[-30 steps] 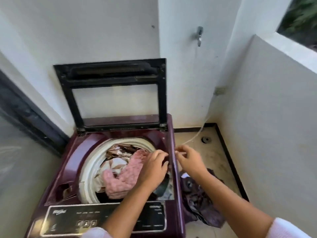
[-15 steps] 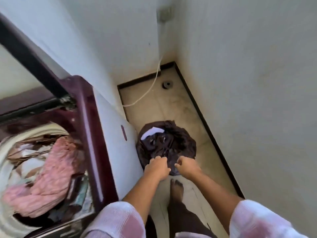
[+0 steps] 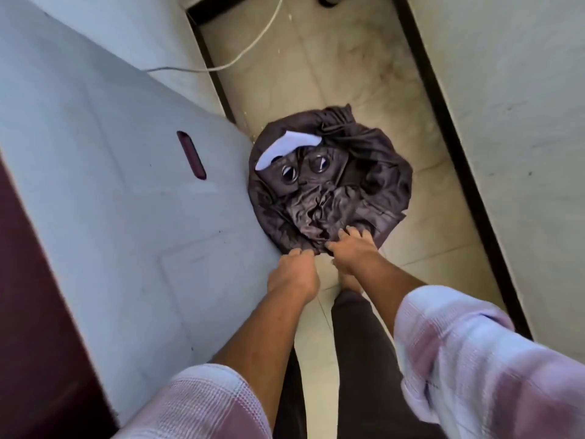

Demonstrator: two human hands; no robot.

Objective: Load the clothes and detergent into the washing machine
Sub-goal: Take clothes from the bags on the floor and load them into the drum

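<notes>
Head view. The washing machine (image 3: pixel 126 185) shows only its pale side panel, with a maroon recessed slot (image 3: pixel 191 155) in it and a maroon top edge (image 3: pixel 28 280) at the far left. Its drum is out of frame. The dark garment pile (image 3: pixel 329 185) lies on the tiled floor (image 3: pixel 316 74), touching the foot of the washing machine's side panel. A white patch (image 3: pixel 286 145) shows on the part of the pile that faces the machine. A white cable (image 3: pixel 250 49) runs across the floor beyond the pile, out from behind the washing machine.

Hand state: the left hand (image 3: pixel 292 274) has its fingers curled over the near hem of the pile, close beside the washing machine, and grips the fabric. The right hand (image 3: pixel 351 251), on the side away from the machine, digs its fingers into the folds just above that hem and also takes hold. The two hands are just beside each other.

Handling: the cloth looks thin, glossy and limp, so it is probably light and somewhat slippery. A hem grip is likely to let the bulk trail and unfold. Gathering the bunched centre folds would give a more secure hold for the lift up the side of the washing machine.
</notes>
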